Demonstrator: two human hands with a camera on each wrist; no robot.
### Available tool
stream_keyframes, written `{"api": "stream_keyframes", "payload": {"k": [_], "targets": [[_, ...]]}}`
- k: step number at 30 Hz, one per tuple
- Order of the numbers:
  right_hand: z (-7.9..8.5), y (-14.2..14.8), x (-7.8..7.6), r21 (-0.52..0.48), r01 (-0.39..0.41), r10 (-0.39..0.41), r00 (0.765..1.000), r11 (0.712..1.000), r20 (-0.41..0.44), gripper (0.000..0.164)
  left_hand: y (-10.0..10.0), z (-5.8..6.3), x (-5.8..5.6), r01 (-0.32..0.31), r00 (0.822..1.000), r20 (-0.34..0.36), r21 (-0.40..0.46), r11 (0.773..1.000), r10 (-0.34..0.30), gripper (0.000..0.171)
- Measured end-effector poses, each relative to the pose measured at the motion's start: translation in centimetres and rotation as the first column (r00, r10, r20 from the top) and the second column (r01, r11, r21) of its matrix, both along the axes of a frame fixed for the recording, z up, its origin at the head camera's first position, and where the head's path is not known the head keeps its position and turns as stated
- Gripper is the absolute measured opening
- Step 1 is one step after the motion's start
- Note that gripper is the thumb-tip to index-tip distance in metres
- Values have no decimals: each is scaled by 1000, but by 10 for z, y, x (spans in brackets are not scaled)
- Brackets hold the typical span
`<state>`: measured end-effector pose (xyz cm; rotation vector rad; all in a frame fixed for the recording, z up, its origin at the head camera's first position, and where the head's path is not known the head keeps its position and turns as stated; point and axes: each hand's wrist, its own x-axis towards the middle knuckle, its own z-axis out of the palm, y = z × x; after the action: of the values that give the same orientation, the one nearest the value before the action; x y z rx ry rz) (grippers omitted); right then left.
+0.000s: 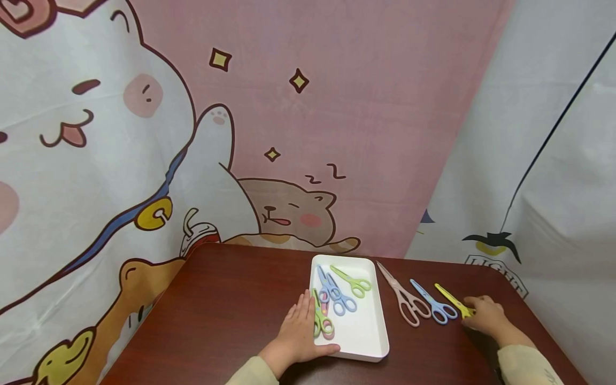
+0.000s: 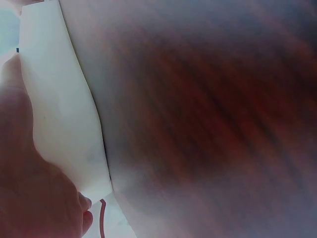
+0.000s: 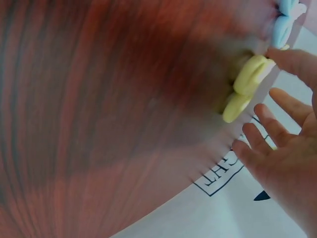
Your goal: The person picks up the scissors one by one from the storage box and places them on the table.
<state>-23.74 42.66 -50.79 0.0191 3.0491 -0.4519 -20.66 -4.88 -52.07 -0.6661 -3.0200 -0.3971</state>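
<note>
My left hand (image 1: 299, 331) lies along the left wall of a white tray (image 1: 370, 334), fingers straight, thumb across its near edge. In the left wrist view the hand (image 2: 29, 163) rests against the tray's pale side (image 2: 64, 99). Inside the tray are light green scissors (image 1: 358, 286), blue scissors (image 1: 343, 302) and green scissors (image 1: 320, 323) over pink ones. At the right, my right hand (image 1: 486, 318) is at the handles of yellow scissors (image 1: 452, 299). The right wrist view has its fingers spread apart, with the thumb tip right by the yellow handle loops (image 3: 247, 79).
Between tray and right hand lie large pinkish scissors (image 1: 404, 297) and blue scissors (image 1: 435, 305), blades pointing away. Everything stands on a dark red-brown table (image 1: 231, 299). A cartoon-printed cloth (image 1: 375, 133) hangs behind the far edge and on the right side.
</note>
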Motion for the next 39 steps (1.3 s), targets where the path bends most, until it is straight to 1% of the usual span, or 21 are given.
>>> {"api": "stream_keyframes", "payload": {"k": [4,9,13,18,26,31,35,39], "targets": [[5,-4,1,-17,26,-27,998,1000,-50,55,0,1,1,-2,1000,-2,-8,1000,2,127],[13,-14,2,-34,51,-53,997,998,-57,59,1,2,2,-9,1000,9,-17,1000,9,126],[19,-27,4,-22,80,-81,996,997,-41,65,0,3,2,-10,1000,10,-24,1000,10,125],[24,-41,4,-29,115,-115,993,993,-2,70,0,4,3,-11,1000,7,-19,1000,11,125],[24,-55,6,-9,90,-91,995,996,-39,73,0,5,3,-7,1000,7,-14,1000,7,125],[24,-66,6,-19,78,-79,995,997,-65,79,0,6,3,-4,1000,7,-7,1000,4,125],[22,-81,6,-30,46,-49,991,999,-122,82,0,7,4,-4,1000,5,-12,1000,4,124],[22,-98,5,-23,1,-6,979,1000,-203,84,0,5,4,-3,1000,-4,-18,1000,3,125]]}}
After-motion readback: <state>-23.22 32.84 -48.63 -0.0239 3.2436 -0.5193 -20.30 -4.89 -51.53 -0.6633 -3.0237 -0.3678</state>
